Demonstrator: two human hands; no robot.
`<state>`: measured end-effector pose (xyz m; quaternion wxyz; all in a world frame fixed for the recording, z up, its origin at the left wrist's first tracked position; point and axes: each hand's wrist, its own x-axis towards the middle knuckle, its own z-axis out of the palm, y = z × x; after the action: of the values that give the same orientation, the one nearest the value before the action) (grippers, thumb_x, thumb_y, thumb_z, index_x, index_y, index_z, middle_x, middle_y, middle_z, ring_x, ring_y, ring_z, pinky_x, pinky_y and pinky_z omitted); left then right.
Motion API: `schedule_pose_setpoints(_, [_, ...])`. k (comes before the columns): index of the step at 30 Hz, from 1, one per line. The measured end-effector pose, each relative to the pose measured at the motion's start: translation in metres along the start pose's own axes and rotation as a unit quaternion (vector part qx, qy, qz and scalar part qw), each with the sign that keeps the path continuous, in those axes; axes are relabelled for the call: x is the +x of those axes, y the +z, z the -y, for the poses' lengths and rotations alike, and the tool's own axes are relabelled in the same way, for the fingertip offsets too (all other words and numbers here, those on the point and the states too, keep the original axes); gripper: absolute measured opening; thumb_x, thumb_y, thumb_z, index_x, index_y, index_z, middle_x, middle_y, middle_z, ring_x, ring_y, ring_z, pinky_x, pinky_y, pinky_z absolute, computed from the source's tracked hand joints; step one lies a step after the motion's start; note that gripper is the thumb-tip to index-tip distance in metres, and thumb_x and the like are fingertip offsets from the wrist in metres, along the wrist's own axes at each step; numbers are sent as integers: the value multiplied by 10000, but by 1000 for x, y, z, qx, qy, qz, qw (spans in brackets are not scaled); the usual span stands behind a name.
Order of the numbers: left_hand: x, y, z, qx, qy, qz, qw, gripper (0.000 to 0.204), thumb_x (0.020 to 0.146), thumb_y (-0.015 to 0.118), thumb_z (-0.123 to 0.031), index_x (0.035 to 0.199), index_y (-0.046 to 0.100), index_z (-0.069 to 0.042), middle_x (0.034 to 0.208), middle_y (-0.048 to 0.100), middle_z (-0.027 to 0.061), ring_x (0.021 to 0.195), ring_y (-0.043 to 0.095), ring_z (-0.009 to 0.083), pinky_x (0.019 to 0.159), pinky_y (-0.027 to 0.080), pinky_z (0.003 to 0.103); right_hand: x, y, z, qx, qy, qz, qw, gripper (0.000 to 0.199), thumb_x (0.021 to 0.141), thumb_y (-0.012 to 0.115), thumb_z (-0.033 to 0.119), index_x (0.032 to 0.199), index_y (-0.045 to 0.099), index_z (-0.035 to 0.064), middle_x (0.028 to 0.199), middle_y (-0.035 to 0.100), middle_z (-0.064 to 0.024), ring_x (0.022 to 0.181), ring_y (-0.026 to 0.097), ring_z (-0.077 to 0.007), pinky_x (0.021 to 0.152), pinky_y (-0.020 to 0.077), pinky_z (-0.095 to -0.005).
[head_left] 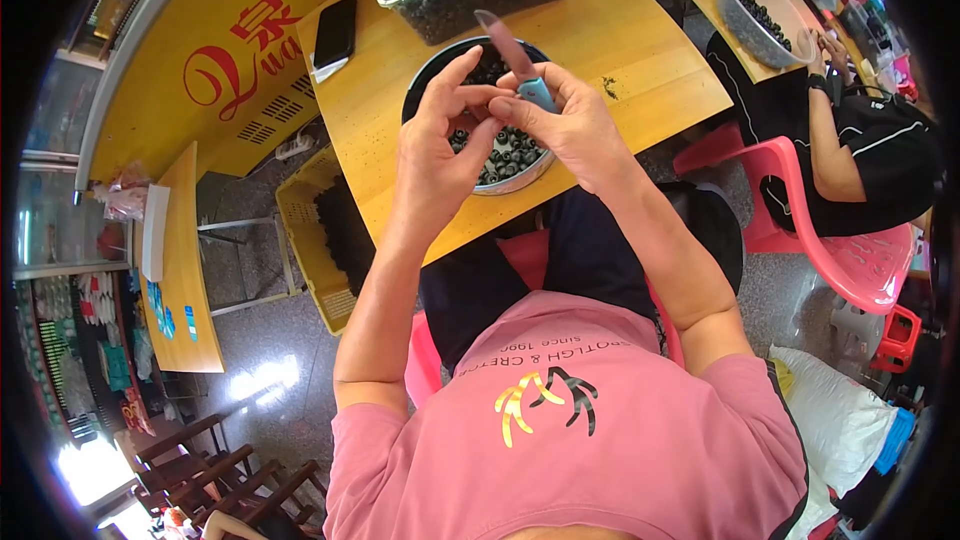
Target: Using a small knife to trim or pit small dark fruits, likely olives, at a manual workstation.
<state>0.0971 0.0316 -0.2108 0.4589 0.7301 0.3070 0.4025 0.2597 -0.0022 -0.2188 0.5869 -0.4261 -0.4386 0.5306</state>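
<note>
Over the round bowl (487,172) of dark fruit on the tabletop (620,50), the right hand (565,125) is closed around a blue-handled knife (520,65), blade slanting up and away. Just left of it, touching, the left hand (435,145) pinches something too small to make out.

Packages, signs and screens

Dark phone (334,30), screen unlit, is lying on the tabletop (640,50) at its left edge. Curved yellow sign (215,60) with red lettering is standing left of it. Small blue labels (168,315) are showing on a yellow board (185,270) at lower left.

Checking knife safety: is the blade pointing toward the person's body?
No, the knife in the right hand points its blade away, over the bowl.
</note>
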Motion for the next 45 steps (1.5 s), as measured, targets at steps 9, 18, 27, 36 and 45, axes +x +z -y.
schedule_pose_setpoints(9, [-5, 8, 9, -44, 36, -119, 991, 139, 843, 695, -31, 956, 619, -6, 1036, 595, 67, 861, 566, 107, 734, 474, 242, -4, -2, 1, 147, 77, 23, 986, 255, 888, 705, 219, 1082, 639, 67, 727, 581, 53, 554, 454, -30, 503, 353, -190])
schedule_pose_setpoints(18, [-9, 9, 12, -14, 47, -114, 992, 173, 834, 712, -40, 971, 615, 3, 992, 570, 52, 812, 552, 96, 720, 470, 241, -2, -3, 4, 116, 82, 28, 989, 162, 893, 699, 221, 938, 673, 69, 676, 568, 53, 533, 451, -26, 497, 353, -187])
schedule_pose_setpoints(27, [-13, 15, 16, -92, 34, -134, 986, 169, 887, 680, -69, 1029, 621, 1, 975, 555, 21, 828, 534, 80, 729, 456, 213, -2, 3, 10, 20, 16, 18, 1000, 178, 907, 682, 222, 936, 657, 48, 696, 577, 35, 552, 476, -34, 511, 367, -192])
schedule_pose_setpoints(36, [-18, 11, 11, -201, -46, -115, 972, 201, 958, 602, -162, 1091, 564, -16, 865, 601, 28, 723, 521, 90, 670, 431, 216, -9, 0, 12, -429, -321, 8, 844, 155, 868, 685, 147, 969, 642, 38, 817, 652, -84, 650, 616, -226, 574, 481, -316])
schedule_pose_setpoints(45, [-19, 11, 15, -210, -52, -106, 971, 197, 955, 605, -139, 1101, 546, -20, 897, 608, 21, 739, 531, 69, 665, 445, 196, -7, -2, 10, -467, -369, -25, 804, 143, 836, 702, 126, 958, 655, 69, 755, 622, -67, 647, 610, -239, 552, 473, -335])
